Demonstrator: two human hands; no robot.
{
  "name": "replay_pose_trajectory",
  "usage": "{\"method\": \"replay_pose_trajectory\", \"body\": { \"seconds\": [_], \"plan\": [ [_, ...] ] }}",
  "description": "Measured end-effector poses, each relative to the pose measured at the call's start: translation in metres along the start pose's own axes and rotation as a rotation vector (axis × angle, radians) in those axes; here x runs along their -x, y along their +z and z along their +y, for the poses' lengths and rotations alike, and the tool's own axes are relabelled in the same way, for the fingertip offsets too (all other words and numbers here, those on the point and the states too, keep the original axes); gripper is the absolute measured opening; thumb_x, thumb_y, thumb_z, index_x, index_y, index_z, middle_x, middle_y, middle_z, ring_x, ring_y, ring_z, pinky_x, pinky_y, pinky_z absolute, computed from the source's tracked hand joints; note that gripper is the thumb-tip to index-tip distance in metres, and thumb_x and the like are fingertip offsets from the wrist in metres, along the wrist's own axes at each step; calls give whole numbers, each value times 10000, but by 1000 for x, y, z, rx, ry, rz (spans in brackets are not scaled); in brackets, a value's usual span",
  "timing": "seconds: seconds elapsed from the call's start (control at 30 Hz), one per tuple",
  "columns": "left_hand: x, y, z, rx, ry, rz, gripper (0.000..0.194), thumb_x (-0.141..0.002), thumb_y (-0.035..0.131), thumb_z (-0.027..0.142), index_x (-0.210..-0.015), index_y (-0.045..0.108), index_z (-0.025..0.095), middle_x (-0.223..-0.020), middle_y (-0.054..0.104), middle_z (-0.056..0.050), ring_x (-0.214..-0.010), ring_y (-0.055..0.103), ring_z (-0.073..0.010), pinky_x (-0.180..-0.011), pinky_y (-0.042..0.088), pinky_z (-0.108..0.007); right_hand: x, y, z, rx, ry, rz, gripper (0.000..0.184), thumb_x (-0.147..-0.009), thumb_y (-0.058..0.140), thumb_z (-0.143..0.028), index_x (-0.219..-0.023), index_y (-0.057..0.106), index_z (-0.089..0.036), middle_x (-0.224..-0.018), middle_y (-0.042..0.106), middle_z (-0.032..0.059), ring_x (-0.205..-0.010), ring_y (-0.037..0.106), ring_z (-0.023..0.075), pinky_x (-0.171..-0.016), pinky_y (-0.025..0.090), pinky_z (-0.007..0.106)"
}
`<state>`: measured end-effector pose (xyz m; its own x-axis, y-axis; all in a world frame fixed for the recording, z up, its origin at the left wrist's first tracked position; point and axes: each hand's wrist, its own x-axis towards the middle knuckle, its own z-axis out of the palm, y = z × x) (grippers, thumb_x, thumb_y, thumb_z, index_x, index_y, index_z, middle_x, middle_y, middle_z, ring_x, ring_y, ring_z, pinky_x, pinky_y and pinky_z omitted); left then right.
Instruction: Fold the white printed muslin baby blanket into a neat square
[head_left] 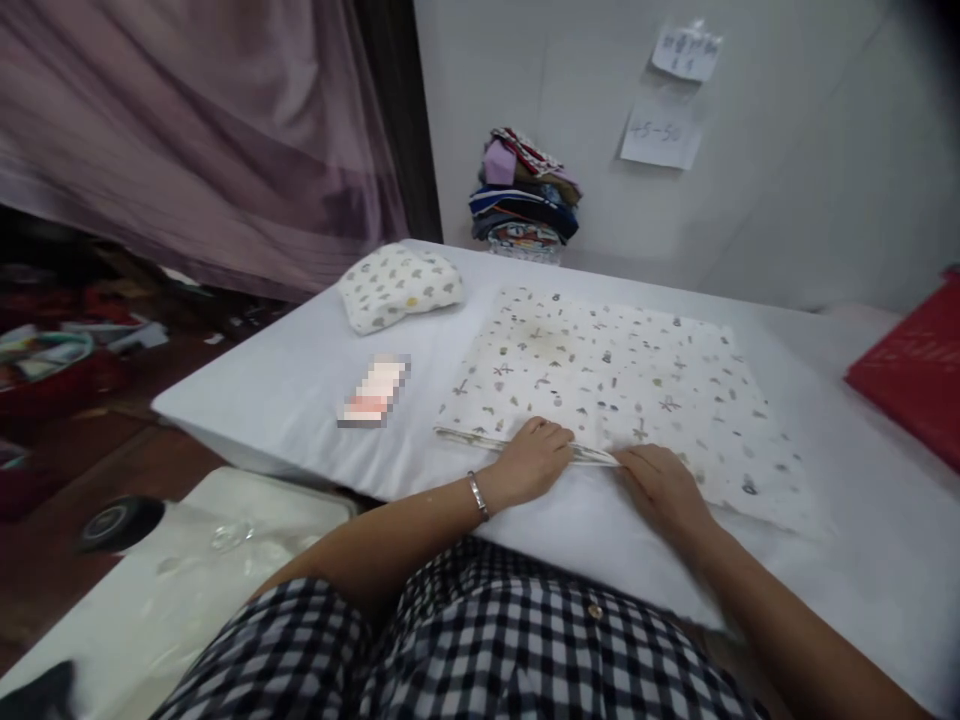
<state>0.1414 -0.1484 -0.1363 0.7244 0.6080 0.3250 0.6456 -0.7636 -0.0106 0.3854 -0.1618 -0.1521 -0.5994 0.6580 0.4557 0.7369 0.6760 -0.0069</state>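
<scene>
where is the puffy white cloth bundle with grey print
In the head view, the puffy white cloth bundle lies at the far left of the white-covered table, left of the flat patterned white cloth.

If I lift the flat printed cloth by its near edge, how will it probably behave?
The cloth will probably hang floppy, because its near edge shows soft, uneven folds. It looks thin, so it is likely light for its size. That edge also shows layers, which might slip apart.
</scene>
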Motion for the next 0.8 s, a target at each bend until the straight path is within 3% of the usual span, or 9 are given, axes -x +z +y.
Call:
{"method": "replay_pose_trajectory", "body": {
  "seconds": [0.3, 0.53, 0.8],
  "plan": [
    [29, -10, -13, -65, -131, -13, 174, -871, 407, 105, -822, 568, 151, -1144, 560, -76, -1021, 488, -193, -893, 339, -383, 2, 5, 1, -81, 46, -2, 268, -927, 386, -295, -978, 622, -178, -923, 650, 93, -831, 595, 199, -732, 488, 327],
    [50, -18, -25, -102, -259, -25, 144, -839, 441, 93, -802, 562, 162, -1113, 574, -75, -1038, 485, -202, -921, 343, -400, 7, 10, 2, -87, 86, -7, 289, -923, 379, -324, -976, 631, -192, -953, 651, 90, -867, 604, 209, -756, 498, 339],
    [66, -23, -37, -100, -232, -13, 128, -859, 430, 146, -828, 554, 155, -1113, 575, -65, -1037, 501, -190, -999, 302, -412, 3, 11, -3, -32, -9, 10, 257, -925, 393, -278, -976, 620, -168, -934, 650, 87, -836, 591, 199, -727, 489, 317]
  ]
}}
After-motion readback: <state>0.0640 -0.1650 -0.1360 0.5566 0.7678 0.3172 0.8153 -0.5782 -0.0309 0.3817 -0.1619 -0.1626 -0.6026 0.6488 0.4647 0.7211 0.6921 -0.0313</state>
